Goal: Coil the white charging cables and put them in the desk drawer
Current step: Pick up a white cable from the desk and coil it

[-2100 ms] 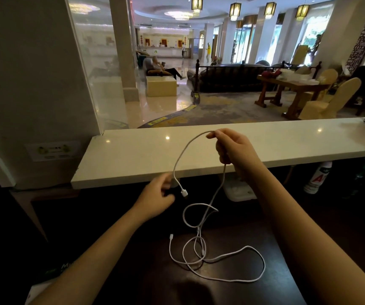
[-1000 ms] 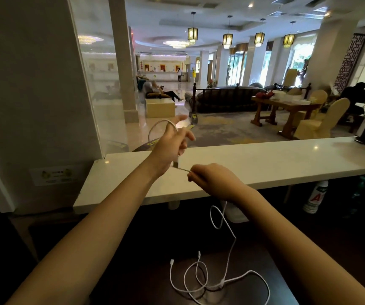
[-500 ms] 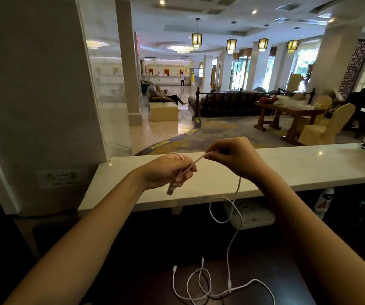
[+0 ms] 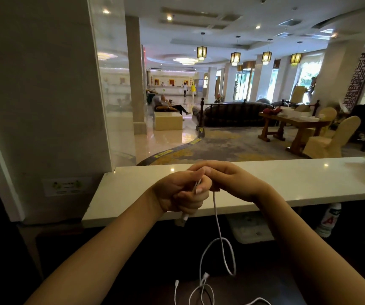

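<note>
Both hands have come together since half a second ago. Left hand is closed in a tight grip on the thin white charging cable, a plug end poking out below it. Right hand pinches the cable at the left fingers. Its slack hangs down to loose loops on the dark tabletop, before the pale stone counter ledge.

Left hand closed around thin white charging cable, right hand pinching it alongside, slack trailing onto dark wooden desk, pale stone counter ledge behind
</note>
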